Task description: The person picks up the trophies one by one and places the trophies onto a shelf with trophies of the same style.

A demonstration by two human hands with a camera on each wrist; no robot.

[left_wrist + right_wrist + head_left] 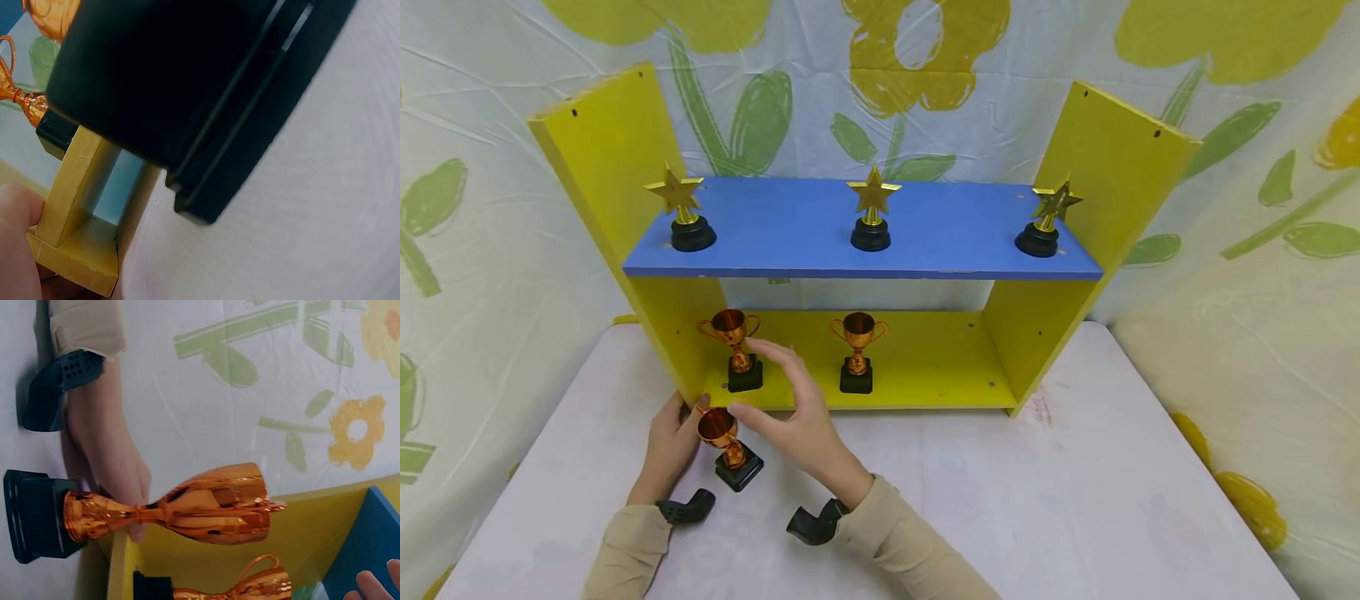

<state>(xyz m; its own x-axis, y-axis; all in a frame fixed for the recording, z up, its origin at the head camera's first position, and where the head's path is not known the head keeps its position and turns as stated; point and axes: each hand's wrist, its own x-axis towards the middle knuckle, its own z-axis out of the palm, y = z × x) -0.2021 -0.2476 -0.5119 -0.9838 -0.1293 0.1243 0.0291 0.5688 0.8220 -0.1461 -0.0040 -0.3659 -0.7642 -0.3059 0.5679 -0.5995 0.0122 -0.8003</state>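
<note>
A bronze-coloured trophy cup point(718, 427) on a black base stands on the table before the shelf, between the two hands. My left hand point(668, 442) grips the lower left front corner of the yellow shelf point(925, 358); its thumb point(19, 203) lies against the board. Just right of the near cup, my right hand point(805, 425) is held up with thumb and finger spread and nothing between them. Its fingertips point(374, 586) are near a second trophy cup point(732, 327) on the bottom board. Another trophy cup point(857, 333) stands mid-board.
Three gold star trophies stand on the blue upper board point(775, 221): a left one point(692, 233), a middle one point(871, 233) and a right one point(1037, 240). Yellow side panels point(1112, 167) rise above it. A flower-printed cloth point(1022, 50) hangs behind the white-covered table point(1075, 500).
</note>
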